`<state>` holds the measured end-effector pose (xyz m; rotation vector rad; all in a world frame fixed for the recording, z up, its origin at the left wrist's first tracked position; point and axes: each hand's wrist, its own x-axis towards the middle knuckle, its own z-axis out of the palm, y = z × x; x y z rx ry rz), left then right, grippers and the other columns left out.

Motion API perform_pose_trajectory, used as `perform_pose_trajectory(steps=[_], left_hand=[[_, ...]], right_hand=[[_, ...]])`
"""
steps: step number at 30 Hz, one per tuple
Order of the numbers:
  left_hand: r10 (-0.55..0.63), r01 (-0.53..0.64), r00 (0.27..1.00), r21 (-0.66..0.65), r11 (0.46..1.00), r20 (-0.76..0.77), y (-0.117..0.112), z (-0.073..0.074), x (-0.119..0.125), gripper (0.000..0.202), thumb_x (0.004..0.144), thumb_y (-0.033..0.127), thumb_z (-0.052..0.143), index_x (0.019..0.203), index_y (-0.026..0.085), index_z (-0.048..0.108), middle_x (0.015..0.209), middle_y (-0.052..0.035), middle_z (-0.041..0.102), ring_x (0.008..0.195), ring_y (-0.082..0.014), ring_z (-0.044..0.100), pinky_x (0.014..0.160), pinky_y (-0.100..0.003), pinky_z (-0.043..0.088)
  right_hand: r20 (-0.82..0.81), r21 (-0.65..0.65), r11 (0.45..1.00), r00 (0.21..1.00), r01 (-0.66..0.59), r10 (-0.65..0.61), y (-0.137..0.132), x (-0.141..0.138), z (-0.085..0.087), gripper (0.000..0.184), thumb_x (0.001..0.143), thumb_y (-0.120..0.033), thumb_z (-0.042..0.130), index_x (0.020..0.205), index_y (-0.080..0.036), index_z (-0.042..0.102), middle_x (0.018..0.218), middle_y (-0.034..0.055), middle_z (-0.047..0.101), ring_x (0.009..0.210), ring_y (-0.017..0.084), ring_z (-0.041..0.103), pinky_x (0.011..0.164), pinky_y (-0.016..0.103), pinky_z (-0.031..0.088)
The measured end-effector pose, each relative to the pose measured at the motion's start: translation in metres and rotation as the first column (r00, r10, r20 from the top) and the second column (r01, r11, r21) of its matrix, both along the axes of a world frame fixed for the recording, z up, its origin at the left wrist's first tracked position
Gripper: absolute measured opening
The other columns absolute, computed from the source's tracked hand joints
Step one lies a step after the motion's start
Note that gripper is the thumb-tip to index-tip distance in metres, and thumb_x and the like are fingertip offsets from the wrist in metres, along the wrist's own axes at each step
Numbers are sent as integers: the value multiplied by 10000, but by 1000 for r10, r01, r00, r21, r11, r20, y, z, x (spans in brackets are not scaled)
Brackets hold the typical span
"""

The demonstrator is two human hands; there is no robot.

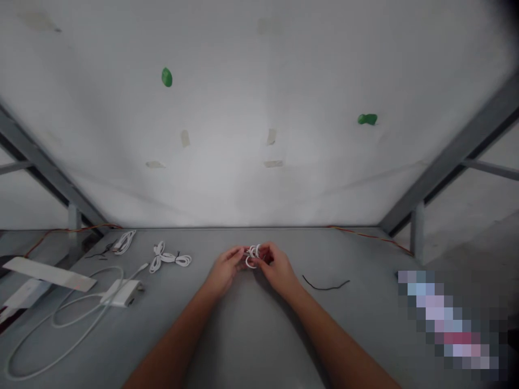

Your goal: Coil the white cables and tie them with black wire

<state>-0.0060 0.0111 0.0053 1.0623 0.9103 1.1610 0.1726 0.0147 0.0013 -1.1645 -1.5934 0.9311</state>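
Between my two hands, just above the grey tabletop, is a coiled white cable (253, 252). My left hand (227, 268) pinches its left side with thumb and fingers. From the right, my right hand (276, 266) has its fingers closed round the coil's loops. Part of the coil is hidden behind my fingers. A thin black twist tie (325, 288) lies loose on the table to the right of my right hand. Left of my hands rest white cables tied in bundles (174, 259).
A white charger (121, 293) with a long looped cable sits at the left. Near it are a flat white box (51, 274) and another coiled cable (125, 242). A blurred-out object (446, 319) lies at the right edge. A white wall (251, 194) stands behind the table (243, 346).
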Motion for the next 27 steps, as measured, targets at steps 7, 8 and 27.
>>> perform_pose_trajectory(steps=[7,8,27], left_hand=[[-42,42,999,-6,999,7,-3,4,1,457,756,408,852,1114,145,748,1094,-121,781,943,-224,719,939,-377,537],[-29,29,999,10,1000,-27,-3,4,1,461,760,431,845,1109,145,751,1071,-116,785,937,-228,719,945,-385,535],[304,-253,739,170,952,-601,9,-6,-20,455,884,505,575,1114,164,770,839,-77,775,686,-219,712,666,-323,552]], right_hand=[[-418,-158,963,898,-217,134,0,2,1,367,744,-457,820,912,-216,599,730,-25,633,569,136,561,555,278,467],[-443,-168,951,882,-260,163,0,3,2,373,755,-469,813,946,-209,624,743,-14,649,577,143,582,578,294,490],[-73,-8,973,971,229,-229,13,37,1,239,843,-429,609,940,-211,620,787,44,700,691,192,606,663,315,466]])
